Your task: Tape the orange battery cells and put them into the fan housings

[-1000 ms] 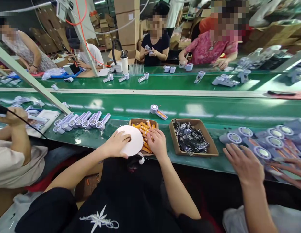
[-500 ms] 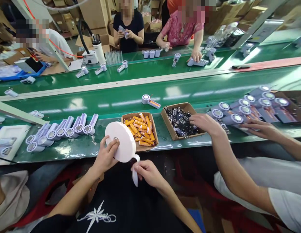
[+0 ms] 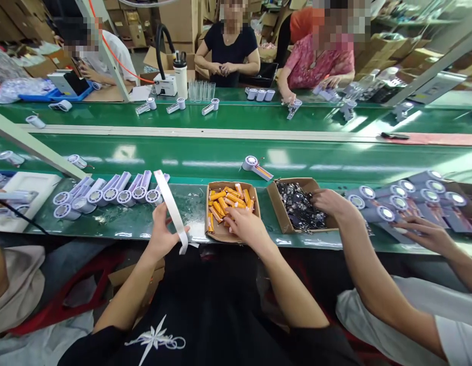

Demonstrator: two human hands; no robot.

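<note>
My left hand is closed around a roll of white tape, held up and seen nearly edge-on, with a loose end hanging near the thumb. My right hand reaches into a cardboard box of orange batteries. Its bent fingers close on a battery at the near side of the box; the fingertips are partly hidden. Beyond the tape, a row of pale purple fan bodies lies on the green bench.
To the right stands a box of dark circuit boards, with a co-worker's hand in it. More fan bodies are piled beyond. One fan with an orange battery lies on the green belt. Other people sit across the line.
My right hand has left the tape's loose end and moved into the battery box. My left hand has shifted, and the roll has turned from face-on to edge-on.
</note>
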